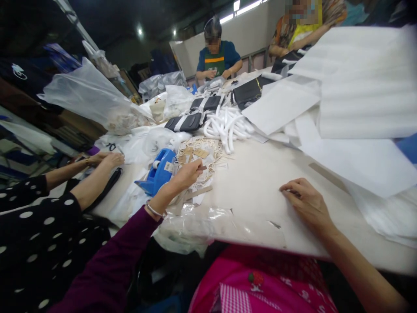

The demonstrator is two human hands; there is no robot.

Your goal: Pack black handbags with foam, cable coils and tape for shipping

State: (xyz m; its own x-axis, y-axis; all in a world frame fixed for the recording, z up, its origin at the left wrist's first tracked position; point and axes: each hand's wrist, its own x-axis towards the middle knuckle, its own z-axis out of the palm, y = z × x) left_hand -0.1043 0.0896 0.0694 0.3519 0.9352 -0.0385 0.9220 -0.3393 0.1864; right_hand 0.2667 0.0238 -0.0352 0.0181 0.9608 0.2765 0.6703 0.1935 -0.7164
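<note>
My left hand (186, 176), below a purple sleeve and a bracelet, pinches a small brown tag (202, 168). It is over a pile of tags with pale strings (210, 150) on the table. Beside that hand, on its left, is a blue tape dispenser (162, 167). My right hand (306, 202) is over the bare tabletop (250, 191) to the right, thumb and fingertips drawn together. Whatever those fingertips hold, if anything, is too small to make out.
White foam sheets (361, 87) are stacked at the right. Beyond the tags lie white padded strips (226, 126) and black wallet-like items (184, 122). Clear plastic (202, 221) lies along the near edge. At left, a co-worker's hands (110, 160) work close by; another person (215, 56) works opposite.
</note>
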